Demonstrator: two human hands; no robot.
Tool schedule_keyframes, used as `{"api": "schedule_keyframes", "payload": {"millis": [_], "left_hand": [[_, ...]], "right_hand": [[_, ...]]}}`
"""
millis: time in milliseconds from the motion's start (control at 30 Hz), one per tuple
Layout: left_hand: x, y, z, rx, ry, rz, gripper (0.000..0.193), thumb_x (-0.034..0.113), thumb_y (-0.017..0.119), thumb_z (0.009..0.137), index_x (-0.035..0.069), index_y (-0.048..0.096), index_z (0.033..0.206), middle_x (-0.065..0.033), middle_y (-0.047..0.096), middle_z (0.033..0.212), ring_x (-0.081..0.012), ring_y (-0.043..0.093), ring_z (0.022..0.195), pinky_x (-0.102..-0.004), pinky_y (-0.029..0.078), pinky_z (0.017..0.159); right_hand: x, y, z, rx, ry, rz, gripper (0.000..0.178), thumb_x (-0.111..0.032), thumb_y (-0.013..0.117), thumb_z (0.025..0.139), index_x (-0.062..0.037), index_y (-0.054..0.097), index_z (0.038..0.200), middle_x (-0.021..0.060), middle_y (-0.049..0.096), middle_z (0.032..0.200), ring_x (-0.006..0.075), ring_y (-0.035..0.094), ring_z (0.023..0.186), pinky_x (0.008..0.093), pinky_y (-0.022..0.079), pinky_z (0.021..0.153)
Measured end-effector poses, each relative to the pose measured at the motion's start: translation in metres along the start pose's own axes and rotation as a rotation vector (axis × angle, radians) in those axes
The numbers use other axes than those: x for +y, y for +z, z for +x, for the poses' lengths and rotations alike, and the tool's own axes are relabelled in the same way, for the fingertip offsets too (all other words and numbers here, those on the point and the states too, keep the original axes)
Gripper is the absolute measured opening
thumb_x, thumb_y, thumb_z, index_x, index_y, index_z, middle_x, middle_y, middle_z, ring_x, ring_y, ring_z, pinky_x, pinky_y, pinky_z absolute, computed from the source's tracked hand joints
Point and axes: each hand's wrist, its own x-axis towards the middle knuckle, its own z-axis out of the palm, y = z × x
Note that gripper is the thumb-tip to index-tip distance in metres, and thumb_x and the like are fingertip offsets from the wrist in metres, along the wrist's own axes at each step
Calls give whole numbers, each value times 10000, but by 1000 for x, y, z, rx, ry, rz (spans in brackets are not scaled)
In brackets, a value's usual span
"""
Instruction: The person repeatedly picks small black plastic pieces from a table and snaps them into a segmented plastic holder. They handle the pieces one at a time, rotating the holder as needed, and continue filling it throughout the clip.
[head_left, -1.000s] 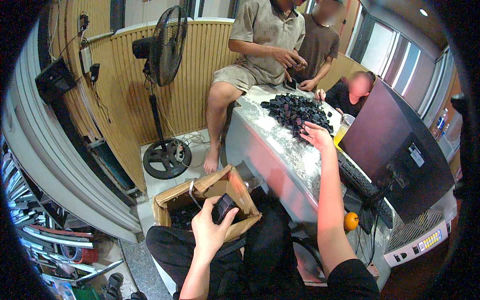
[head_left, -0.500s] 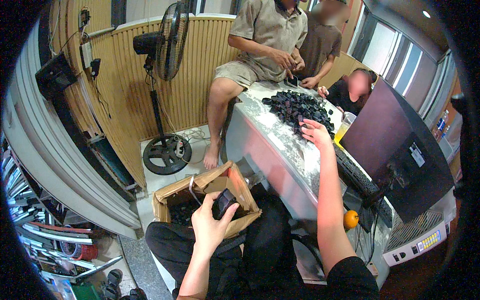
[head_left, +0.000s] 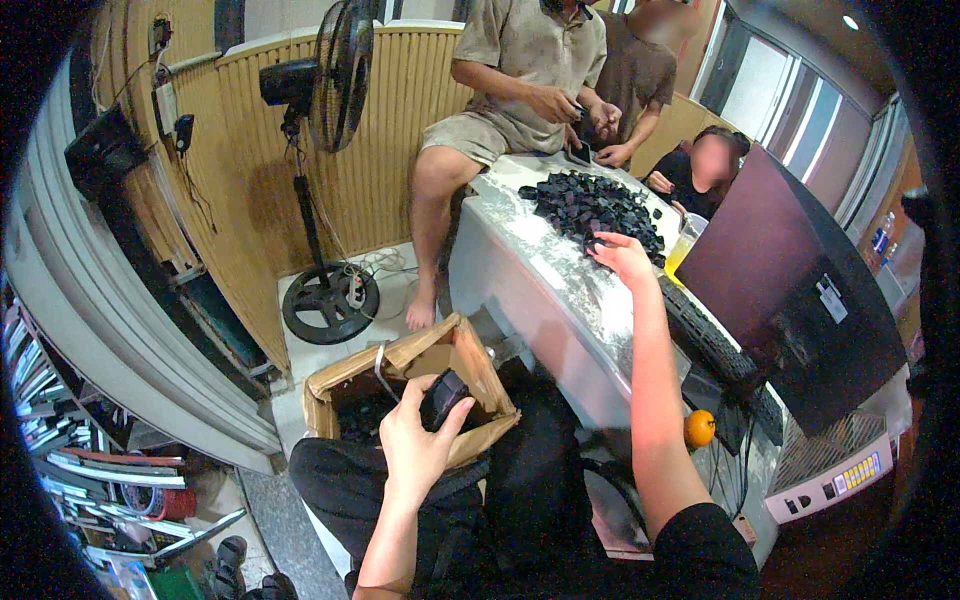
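Observation:
My left hand is closed round a stack of flat black pieces, pinched between thumb and fingers. It is held over the open cardboard box, near my lap. More dark pieces lie inside the box, partly hidden by my hand. My right hand reaches out to the near edge of a heap of black pieces on the table. Its fingers are bent, with a small black piece at their tips.
The table is dusted with pale powder. To its right are a cup of yellow liquid, a keyboard, a monitor and an orange fruit. Two people stand or sit behind the heap, another beside the monitor. A fan stands left.
My right hand has shifted slightly left and up against the heap. The left hand keeps its grip over the box. Across the table, a person's hands have moved apart.

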Motion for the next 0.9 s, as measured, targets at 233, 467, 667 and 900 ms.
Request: {"api": "schedule_keyframes", "payload": {"millis": [233, 467, 667, 900], "left_hand": [[2, 0, 0, 2, -31, -24, 370, 226, 793, 764, 41, 595, 1015, -149, 684, 803, -268, 692, 736, -335, 530, 666], [1, -1, -1, -17, -38, 12, 377, 234, 794, 763, 40, 596, 1019, -143, 682, 806, -259, 688, 733, -331, 527, 665], [2, -1, -1, -8, -13, 9, 378, 235, 793, 763, 37, 599, 1020, -145, 681, 809, -256, 688, 735, -328, 526, 672], [5, -2, 1, 20, 63, 4, 354, 220, 771, 777, 35, 619, 1038, -150, 682, 817, -264, 691, 741, -331, 533, 674]], "right_hand": [[5, 1, 4, 9, -24, -54, 318, -5, 665, 821, 34, 620, 1133, 110, 678, 893, 166, 653, 789, 255, 516, 693], [-3, 7, -2, 35, 29, -76, 343, -53, 700, 812, -1, 626, 1143, 105, 674, 948, 166, 665, 814, 252, 518, 704], [-11, 12, -12, 14, 17, -207, 375, -129, 739, 795, -41, 636, 1144, 87, 676, 980, 164, 672, 827, 264, 518, 706], [-22, 21, -15, 85, 52, -208, 365, -111, 739, 782, -39, 635, 1124, 64, 675, 949, 140, 651, 769, 259, 506, 692]]}}
